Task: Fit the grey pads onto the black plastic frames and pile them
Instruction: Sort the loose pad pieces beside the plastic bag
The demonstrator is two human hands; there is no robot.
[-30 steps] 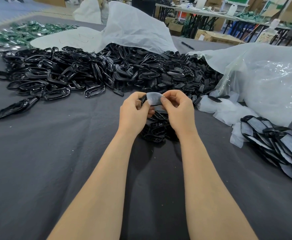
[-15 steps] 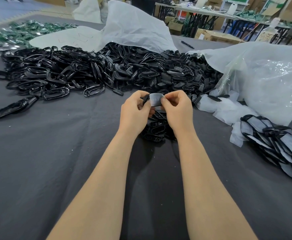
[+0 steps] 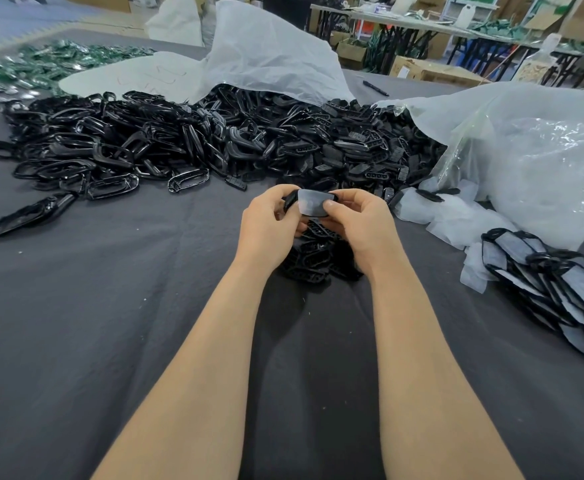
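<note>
Head cam: early days I reckon. Left hand (image 3: 269, 223) curls round the end of 1 black frame (image 3: 289, 201), and right hand (image 3: 363, 223) pinches the grey pad (image 3: 313, 202) onto it, just above a small pile (image 3: 314, 261) on the table (image 3: 76, 323). The finished pile (image 3: 560, 282) sits far right. A huge heap of bare frames (image 3: 214, 147) is left. A white bag (image 3: 269, 53) drapes over that heap, and a clear bag (image 3: 543, 161) spills loose pads (image 3: 449, 216).

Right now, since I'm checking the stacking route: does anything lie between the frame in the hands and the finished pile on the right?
Only flat pale sheets on the cloth lie between the held frame and the finished pile; lifted over them, nothing visible blocks it.
</note>
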